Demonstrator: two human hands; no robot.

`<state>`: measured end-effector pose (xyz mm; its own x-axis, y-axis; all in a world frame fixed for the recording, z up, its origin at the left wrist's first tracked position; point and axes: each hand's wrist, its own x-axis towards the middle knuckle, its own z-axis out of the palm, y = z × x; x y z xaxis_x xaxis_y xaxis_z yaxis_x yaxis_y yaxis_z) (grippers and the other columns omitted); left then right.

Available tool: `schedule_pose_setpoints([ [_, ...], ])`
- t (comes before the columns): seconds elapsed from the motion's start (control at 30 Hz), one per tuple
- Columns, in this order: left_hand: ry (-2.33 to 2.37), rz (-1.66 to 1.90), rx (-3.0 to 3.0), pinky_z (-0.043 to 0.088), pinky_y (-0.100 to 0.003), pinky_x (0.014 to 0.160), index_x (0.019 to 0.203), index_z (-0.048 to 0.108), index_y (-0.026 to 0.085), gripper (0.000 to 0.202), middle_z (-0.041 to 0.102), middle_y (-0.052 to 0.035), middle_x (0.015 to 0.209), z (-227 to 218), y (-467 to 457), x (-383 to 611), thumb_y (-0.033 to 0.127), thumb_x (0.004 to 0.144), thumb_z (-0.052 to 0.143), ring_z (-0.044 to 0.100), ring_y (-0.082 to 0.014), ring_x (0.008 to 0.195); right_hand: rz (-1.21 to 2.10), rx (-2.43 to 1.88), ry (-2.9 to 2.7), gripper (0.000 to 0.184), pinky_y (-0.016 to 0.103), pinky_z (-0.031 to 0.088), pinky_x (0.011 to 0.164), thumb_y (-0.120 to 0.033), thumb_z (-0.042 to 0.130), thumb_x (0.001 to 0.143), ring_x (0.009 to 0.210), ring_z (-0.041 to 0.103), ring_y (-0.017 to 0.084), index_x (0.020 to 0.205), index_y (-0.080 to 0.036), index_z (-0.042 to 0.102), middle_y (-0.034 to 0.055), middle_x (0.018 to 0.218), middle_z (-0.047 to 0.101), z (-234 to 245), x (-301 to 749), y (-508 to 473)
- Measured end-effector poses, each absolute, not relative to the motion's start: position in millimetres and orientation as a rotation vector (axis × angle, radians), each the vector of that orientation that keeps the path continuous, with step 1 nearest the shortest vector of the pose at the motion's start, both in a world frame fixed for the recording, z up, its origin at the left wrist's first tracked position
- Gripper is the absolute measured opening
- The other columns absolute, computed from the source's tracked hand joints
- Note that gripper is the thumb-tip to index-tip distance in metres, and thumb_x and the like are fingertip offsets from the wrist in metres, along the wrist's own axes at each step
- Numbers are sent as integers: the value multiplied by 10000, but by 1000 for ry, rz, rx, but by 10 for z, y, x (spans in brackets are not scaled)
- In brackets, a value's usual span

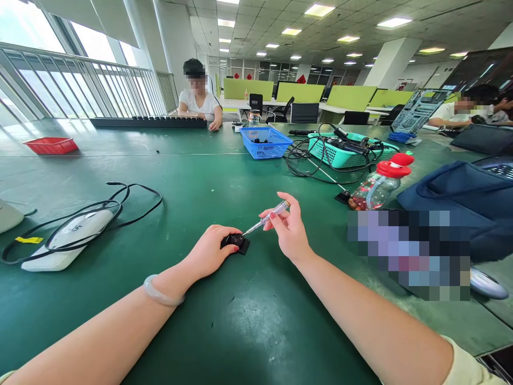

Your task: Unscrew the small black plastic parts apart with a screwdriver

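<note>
My left hand [212, 247] is closed around a small black part [236, 240], pressing it down on the green table [256, 315]. The part has a round top on a flat square base; its exact kind does not show. In my right hand [289, 227] is a slim screwdriver with a clear handle [276, 211], held between thumb and fingers at a slant. Its thin metal tip points down left and meets the top of the black part. Whether a screw sits under the tip is too small to tell.
Left stands a white device [72, 240] with a black strap, beyond it a red tray [51, 145]. Ahead are a blue basket [266, 149] and a teal basket [340, 158] of cables. A red-capped bottle [377, 187] and a dark blue bag [460, 203] stand right. A person [198, 101] sits opposite.
</note>
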<state>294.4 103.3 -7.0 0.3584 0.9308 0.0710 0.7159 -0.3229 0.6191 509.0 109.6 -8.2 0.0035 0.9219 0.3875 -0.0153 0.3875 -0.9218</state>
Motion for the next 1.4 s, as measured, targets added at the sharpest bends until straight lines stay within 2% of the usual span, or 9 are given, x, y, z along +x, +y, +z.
schedule_pose_setpoints([
  [0.53,1418,561,2118,414,-454,1093,1142,667,280,342,681,-20,1168,-47,1021,2948,352,818,586,530,-267,1177,951,-978,-1305,491,331,508,629,-471,603,866,562,569,120,1246,-258,376,-14,826,695,-75,5096,1146],
  [1.4,1417,569,2129,433,-439,1071,1126,674,298,320,687,-9,1149,-57,1028,2939,346,818,599,541,-264,1165,955,-1014,-1256,521,303,490,576,-507,624,831,513,542,108,1216,-246,388,-22,790,687,-123,5100,1195],
])
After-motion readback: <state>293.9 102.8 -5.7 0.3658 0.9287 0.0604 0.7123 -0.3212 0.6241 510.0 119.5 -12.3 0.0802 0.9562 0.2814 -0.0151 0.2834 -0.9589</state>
